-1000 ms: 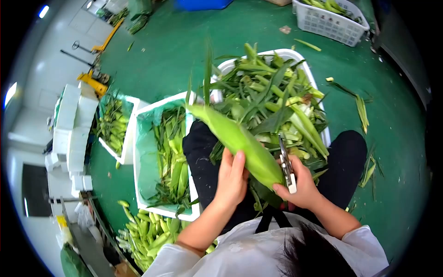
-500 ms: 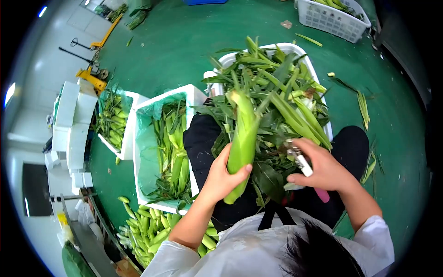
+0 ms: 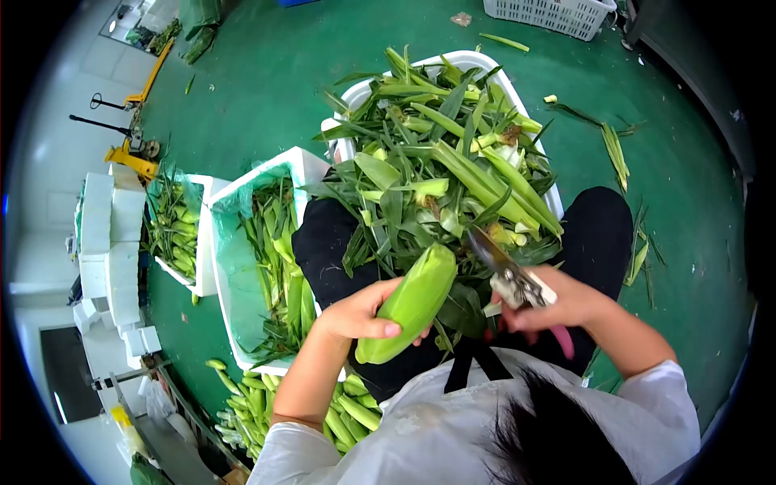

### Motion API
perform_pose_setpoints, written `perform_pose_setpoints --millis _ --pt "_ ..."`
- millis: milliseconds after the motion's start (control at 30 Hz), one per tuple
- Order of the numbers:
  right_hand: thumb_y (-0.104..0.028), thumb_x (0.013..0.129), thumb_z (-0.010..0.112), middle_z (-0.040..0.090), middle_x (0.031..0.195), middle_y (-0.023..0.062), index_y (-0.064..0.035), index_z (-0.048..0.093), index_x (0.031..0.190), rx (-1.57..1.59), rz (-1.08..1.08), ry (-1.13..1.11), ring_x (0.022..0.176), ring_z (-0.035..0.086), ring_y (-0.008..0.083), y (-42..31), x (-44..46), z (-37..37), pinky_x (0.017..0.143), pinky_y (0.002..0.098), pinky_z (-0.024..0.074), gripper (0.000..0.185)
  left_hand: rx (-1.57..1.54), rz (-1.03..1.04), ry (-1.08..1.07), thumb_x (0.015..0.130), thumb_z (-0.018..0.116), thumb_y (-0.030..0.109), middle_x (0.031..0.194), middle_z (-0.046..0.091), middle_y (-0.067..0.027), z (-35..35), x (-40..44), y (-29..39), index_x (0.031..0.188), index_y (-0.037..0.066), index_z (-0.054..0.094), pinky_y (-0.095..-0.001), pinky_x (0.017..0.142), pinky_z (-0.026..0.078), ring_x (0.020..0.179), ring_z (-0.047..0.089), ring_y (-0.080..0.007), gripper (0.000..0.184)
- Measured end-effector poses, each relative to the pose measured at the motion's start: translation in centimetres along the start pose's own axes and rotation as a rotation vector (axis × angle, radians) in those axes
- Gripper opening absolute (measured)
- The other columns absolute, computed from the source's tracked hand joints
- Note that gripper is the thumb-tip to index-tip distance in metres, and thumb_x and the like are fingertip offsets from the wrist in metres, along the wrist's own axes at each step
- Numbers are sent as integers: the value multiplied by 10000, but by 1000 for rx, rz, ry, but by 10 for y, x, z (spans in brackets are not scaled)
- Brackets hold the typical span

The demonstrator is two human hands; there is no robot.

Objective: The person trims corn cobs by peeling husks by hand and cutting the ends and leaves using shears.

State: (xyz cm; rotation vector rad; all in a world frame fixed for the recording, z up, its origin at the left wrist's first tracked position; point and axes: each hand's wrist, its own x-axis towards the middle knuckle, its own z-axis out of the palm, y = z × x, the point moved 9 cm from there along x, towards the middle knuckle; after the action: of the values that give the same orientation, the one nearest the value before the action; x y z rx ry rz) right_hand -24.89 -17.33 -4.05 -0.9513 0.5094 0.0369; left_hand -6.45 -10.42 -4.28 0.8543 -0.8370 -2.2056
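My left hand (image 3: 364,314) is closed around a green ear of corn (image 3: 411,303), whose top end is now blunt and short. To its right, my right hand (image 3: 550,301) grips a cutting tool (image 3: 517,279) with a dark metal blade and pale and pink handle parts. The blade points up and left, apart from the corn. Just beyond both hands, cut husks and leaves (image 3: 477,182) are heaped over a white tub (image 3: 540,121) near my knees.
At left, a lined white foam box (image 3: 226,267) holds leafy corn, with another white box (image 3: 206,242) beyond it. Trimmed ears (image 3: 347,416) lie piled at lower left. A white basket (image 3: 558,16), yellow pallet jack (image 3: 129,158) and floor scraps (image 3: 614,158) are farther out.
The ear's long pointed tip is gone, and the ear sits lower in my left hand. My right hand and tool moved from its base to the side. The view has shifted.
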Motion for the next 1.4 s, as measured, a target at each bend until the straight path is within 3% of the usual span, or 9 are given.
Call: perform_pose_setpoints --millis 133,300,467,700,767,1000,1167,1300,1400 --pt "-151 860 751 559 1172 63 -29 408 1425 68 -65 -300 1065 525 130 9 3 41 871 279 467 672 -70 -38 -175 753 787 414 993 626 -198 12 7 -12 1281 -93 465 -398 759 538 849 642 -279 800" --pt "-142 788 774 606 729 24 -10 595 1065 244 -47 44 633 613 115 -4 31 40 543 258 487 355 -395 100 -55 775 720 526 969 593 -197 12 -24 -34 1334 -81 401 -392 660 550 803 626 -278 885" --pt "-179 811 741 623 805 74 7 523 1204 200 -91 248 751 630 204 46 52 42 682 355 536 486 -1002 917 525 869 579 647 982 541 -142 -52 -231 -114 1502 264 305 -355 589 512 673 537 -211 790" --pt "-95 714 731 417 1432 179 -82 137 1571 431 133 -10 1387 365 345 97 34 83 1114 543 334 1043 -949 1756 2239 913 551 477 1178 602 -201 72 -651 -387 1241 -20 520 -414 883 576 1023 631 -323 596" --pt "-179 870 629 368 1509 151 -155 75 1577 497 197 -77 1435 313 340 121 36 56 1158 573 272 899 -1088 2225 2204 984 401 521 1204 597 -210 88 -671 -390 1286 -43 469 -430 1005 527 1146 592 -329 644" --pt "-272 975 538 550 1281 215 -48 387 1439 677 132 -40 1276 489 386 127 55 54 1091 568 386 537 -101 702 1823 998 496 320 1177 637 -186 -248 -483 -189 1388 44 472 -427 979 490 1010 658 -310 478" --pt "-115 736 645 568 1174 192 9 393 1414 346 80 225 1193 548 376 80 45 78 1088 508 393 734 658 -908 1724 830 557 725 1277 620 -214 -390 -354 -270 1371 -2 470 -435 991 464 1188 597 -348 911" --pt "-136 772 656 548 1174 167 11 343 1451 470 11 270 1174 552 351 56 44 91 1083 469 388 762 492 -863 1612 758 576 797 1272 608 -259 -356 -362 -240 1259 -30 555 -430 994 463 1215 588 -336 968" --pt "-97 798 688 535 1198 127 -23 310 1485 276 -52 195 1195 536 283 49 58 83 1063 418 402 787 186 -314 1699 854 646 615 1107 657 -202 -287 -367 -176 1334 -63 510 -345 698 534 760 667 -204 842"
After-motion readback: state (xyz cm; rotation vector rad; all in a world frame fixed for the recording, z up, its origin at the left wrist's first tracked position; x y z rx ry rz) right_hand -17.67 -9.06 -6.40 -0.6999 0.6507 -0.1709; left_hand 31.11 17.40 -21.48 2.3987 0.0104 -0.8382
